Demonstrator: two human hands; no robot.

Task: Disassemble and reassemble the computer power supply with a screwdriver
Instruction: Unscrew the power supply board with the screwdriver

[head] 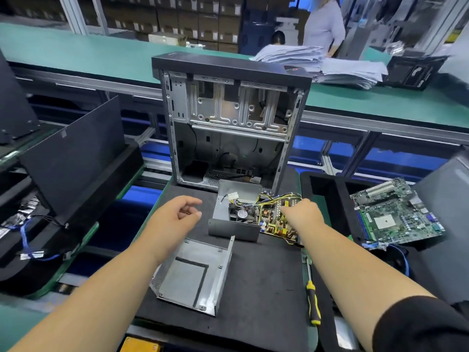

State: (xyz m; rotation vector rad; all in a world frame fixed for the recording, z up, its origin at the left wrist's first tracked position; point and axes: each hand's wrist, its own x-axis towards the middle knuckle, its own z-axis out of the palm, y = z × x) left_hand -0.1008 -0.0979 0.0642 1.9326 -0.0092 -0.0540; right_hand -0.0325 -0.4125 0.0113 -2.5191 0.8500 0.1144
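PSU circuit board [275, 221] sits half out of its open housing [234, 215] on the black foam mat [266, 275], in front of the empty PC case [228, 118]; right hand [302, 212] reaches onto it, grip hidden, cannot tell; left hand [177, 214] hovers loose, holding nothing. Board looks light, rigid, fragile; take by the edges, mind the wire bundle [276, 198]. Cover [195, 273] and screwdriver [312, 295] lie nearer; factory bench line beyond.

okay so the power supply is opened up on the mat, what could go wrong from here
The right hand is reaching onto the bare yellow circuit board; stored charge or static could be a hazard. The yellow-and-black screwdriver lies at the black foam mat edge and might roll off.
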